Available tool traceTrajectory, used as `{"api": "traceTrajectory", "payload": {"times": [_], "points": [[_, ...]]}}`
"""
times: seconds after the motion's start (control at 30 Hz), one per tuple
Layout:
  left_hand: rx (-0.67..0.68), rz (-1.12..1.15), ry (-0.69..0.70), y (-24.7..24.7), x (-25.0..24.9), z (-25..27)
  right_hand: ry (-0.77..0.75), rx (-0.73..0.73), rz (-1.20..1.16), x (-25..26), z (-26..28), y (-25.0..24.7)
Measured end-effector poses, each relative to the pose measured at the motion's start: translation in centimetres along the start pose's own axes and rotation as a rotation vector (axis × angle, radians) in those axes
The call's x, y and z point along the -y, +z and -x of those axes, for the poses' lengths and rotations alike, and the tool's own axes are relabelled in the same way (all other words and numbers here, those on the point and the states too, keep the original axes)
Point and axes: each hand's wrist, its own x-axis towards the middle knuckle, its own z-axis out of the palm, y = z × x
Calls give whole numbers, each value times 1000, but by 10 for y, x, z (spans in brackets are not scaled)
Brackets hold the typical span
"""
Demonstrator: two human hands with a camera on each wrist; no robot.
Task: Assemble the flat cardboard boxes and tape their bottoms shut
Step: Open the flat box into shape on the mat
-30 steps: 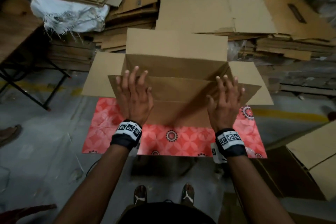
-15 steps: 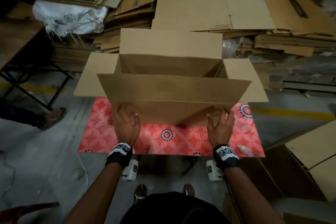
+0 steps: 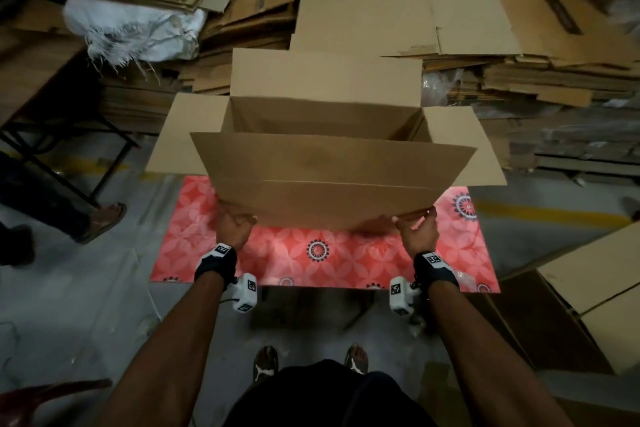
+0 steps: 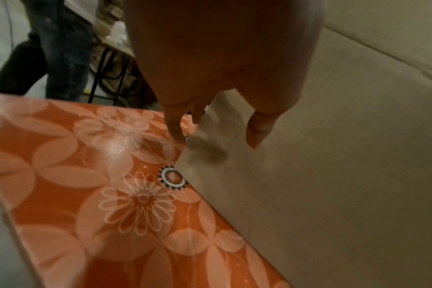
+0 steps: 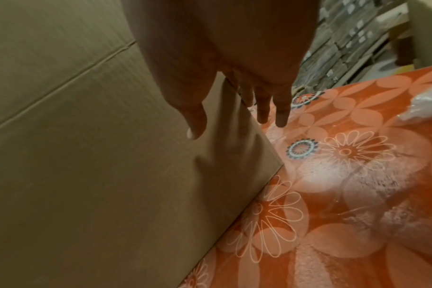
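Observation:
An opened brown cardboard box (image 3: 332,166) stands on the red flower-patterned table (image 3: 277,253), its top flaps spread outward. My left hand (image 3: 235,224) grips the box's near lower left corner. My right hand (image 3: 415,229) grips the near lower right corner. In the left wrist view my left hand (image 4: 215,134) has its thumb on the box's near face (image 4: 333,155) and its fingers round the corner, above the table (image 4: 86,194). In the right wrist view my right hand (image 5: 237,126) straddles the box's other corner (image 5: 86,155) the same way. The box's bottom is hidden.
Stacks of flat cardboard (image 3: 450,10) and a white sack (image 3: 138,28) lie behind the table. Another person's foot (image 3: 100,222) is on the floor at the left, beside a dark table frame (image 3: 69,149). More cardboard (image 3: 595,288) sits at the right. Clear plastic (image 5: 427,105) lies on the table's right end.
Both hands have come off the box's near flap and dropped to its near lower corners. The near flap now stands outward. Another person's foot has come in at the left.

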Motion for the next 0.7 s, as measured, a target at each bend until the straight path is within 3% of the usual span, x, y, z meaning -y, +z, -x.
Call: {"api": "traceTrajectory", "payload": {"times": [0.1, 0.27, 0.37, 0.53, 0.7], "points": [[29, 49, 65, -5, -1, -4, -45, -5, -43, 11, -3, -8], [-187, -86, 186, -14, -67, -3, -199, -117, -111, 46, -24, -36], [-228, -169, 254, -22, -91, -8, -281, -167, -84, 73, -39, -51], [-136, -257, 380, -24, -96, -19, -352, -100, 36, 76, -46, -61], [-66, -354, 394, -23, -89, -34, -374, -6, 138, 77, -52, -64]]}}
